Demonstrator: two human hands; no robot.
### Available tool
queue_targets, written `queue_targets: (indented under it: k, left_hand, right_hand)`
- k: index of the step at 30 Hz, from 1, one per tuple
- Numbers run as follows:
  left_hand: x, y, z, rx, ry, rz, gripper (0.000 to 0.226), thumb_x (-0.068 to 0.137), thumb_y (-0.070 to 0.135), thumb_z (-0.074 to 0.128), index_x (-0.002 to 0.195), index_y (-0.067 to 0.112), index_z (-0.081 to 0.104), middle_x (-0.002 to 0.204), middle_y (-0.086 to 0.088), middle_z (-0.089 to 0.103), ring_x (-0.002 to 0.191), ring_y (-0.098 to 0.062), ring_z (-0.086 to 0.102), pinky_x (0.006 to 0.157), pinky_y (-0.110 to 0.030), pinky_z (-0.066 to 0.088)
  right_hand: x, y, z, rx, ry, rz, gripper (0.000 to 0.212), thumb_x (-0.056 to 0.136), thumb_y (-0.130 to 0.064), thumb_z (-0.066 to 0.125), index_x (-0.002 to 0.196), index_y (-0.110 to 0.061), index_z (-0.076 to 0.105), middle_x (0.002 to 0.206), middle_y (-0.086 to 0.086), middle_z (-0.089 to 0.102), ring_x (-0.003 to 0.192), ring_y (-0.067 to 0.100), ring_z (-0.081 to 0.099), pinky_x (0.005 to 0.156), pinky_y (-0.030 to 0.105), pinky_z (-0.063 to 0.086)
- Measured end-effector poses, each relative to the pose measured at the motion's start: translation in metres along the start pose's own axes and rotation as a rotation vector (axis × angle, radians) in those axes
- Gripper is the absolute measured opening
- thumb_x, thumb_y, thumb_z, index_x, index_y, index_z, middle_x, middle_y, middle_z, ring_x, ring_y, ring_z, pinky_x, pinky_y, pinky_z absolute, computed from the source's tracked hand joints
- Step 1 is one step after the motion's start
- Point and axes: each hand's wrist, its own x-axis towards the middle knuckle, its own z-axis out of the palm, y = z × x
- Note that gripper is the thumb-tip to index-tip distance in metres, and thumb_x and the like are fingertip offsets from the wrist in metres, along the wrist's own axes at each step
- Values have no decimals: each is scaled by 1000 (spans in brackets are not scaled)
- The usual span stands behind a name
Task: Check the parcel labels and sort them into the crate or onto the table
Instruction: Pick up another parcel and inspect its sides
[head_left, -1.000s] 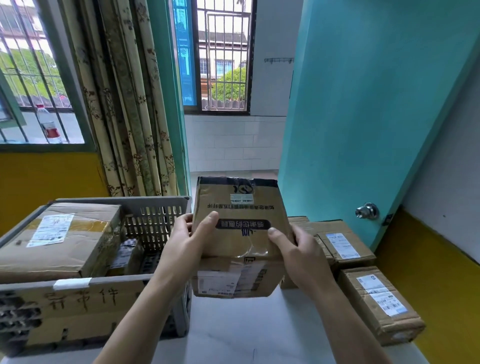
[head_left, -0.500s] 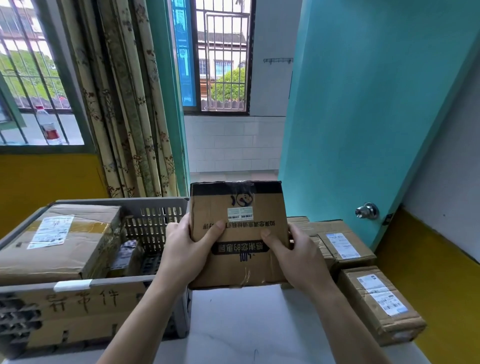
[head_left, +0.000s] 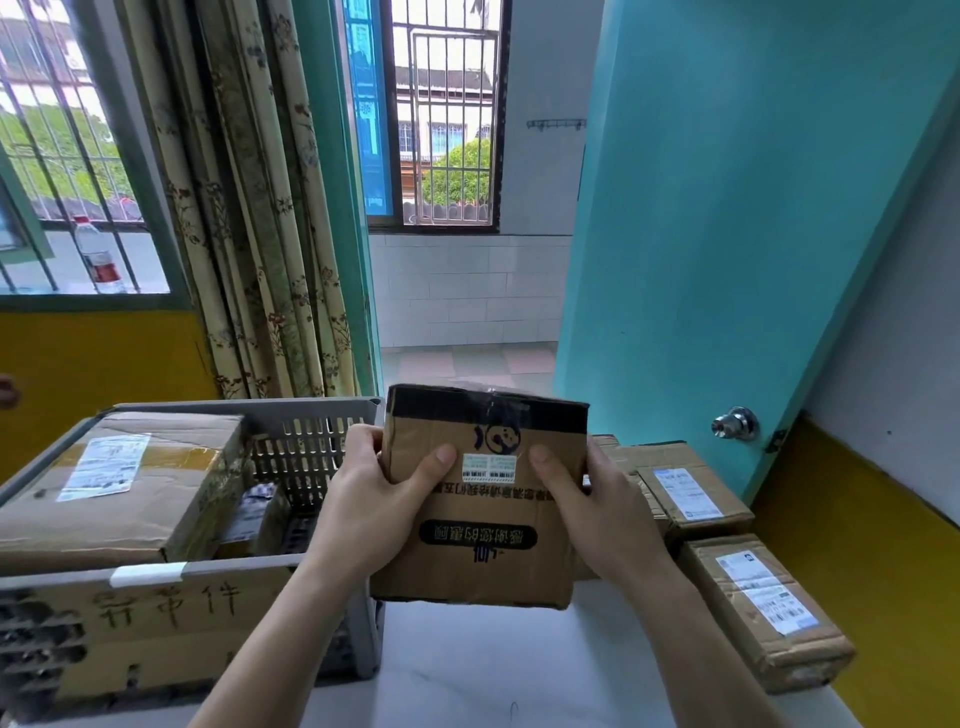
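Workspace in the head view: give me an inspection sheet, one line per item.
Surface: white table, bare in front of the person.
Job's things: held parcel raised above the table, small barcode sticker facing the camera, print upside down; grey crate at left, holding a large labelled box and smaller items; two labelled parcels on the table at right.
Clutter: nothing seen.
Hands: left hand and right hand grip the held parcel's sides, thumbs on its face.
Cables: nothing seen.
Surroundings: curtain, barred windows, water bottle on the sill, teal door with knob.
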Motion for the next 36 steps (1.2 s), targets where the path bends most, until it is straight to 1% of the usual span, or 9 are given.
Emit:
queue_targets:
  k: [5, 7, 9, 11, 14, 18, 24, 30, 36]
  left_hand:
    - [-4, -4, 2, -50, -37, 9, 63, 64, 75, 70, 107, 36, 45, 105, 11, 70, 88, 0, 68, 64, -18, 51]
    - [-3, -2, 2, -110, -43, 8, 67, 65, 85, 68, 114, 45, 49, 114, 13, 68, 100, -3, 67, 78, -27, 55]
    - [-2, 4, 2, -165, -21, -7, 62, 65, 99, 52, 109, 54, 54, 120, 16, 63, 109, -3, 61, 88, -36, 51]
    - [0, 10, 3, -181, -3, -49, 69, 61, 104, 40, 100, 49, 54, 114, 16, 61, 104, 1, 56, 78, -32, 46]
    - [0, 13, 7, -152, -18, -93, 64, 64, 89, 45, 101, 36, 50, 107, 7, 63, 96, -9, 61, 66, -31, 44]
    - [-4, 5, 13, -176, -94, -120, 52, 76, 56, 57, 120, 30, 48, 112, 4, 65, 95, -12, 66, 63, -26, 48]
    - [0, 4, 9, -252, -136, -140, 71, 82, 50, 74, 143, 21, 53, 132, -1, 64, 110, -16, 70, 88, -35, 58]
    - [-3, -4, 14, -234, -145, -91, 39, 88, 32, 82, 119, 32, 58, 130, -4, 62, 112, -21, 68, 82, -35, 62]
    - [-1, -13, 15, -291, -118, -150, 55, 77, 51, 85, 112, 33, 47, 116, 1, 68, 98, -17, 75, 73, -35, 65]
  right_hand:
    - [1, 1, -3, -43, 22, -41, 27, 92, -66, 55, 107, -45, 63, 100, -18, 67, 95, 1, 61, 70, 14, 40]
    - [-1, 3, -3, -25, 12, -34, 24, 92, -64, 58, 107, -47, 64, 104, -15, 69, 99, 6, 63, 75, 18, 45]
    - [-4, 0, -3, 17, -10, -20, 30, 87, -71, 56, 106, -50, 61, 108, -16, 71, 102, 5, 64, 80, 25, 49]
    - [-6, -6, -5, 106, -35, 47, 53, 78, -84, 46, 111, -44, 58, 108, -18, 69, 102, 2, 63, 80, 28, 48]
    - [-5, -11, -9, 148, -23, 173, 64, 82, -85, 34, 109, -29, 51, 97, -8, 65, 89, 1, 60, 66, 26, 41]
    - [-2, -9, -10, 183, 15, 253, 36, 93, -62, 53, 105, -28, 53, 98, -12, 62, 87, -1, 56, 63, 25, 38]
    - [-4, -4, -18, 247, -26, 266, 39, 68, -46, 59, 105, -33, 59, 93, -16, 71, 84, -2, 66, 69, 26, 46]
    - [1, 1, -16, 157, -2, 236, 30, 90, -50, 67, 113, -31, 70, 114, -5, 69, 106, 13, 65, 94, 39, 54]
    - [-2, 10, -10, 253, -21, 222, 37, 83, -51, 72, 115, -36, 65, 109, -14, 72, 99, 8, 70, 85, 35, 60]
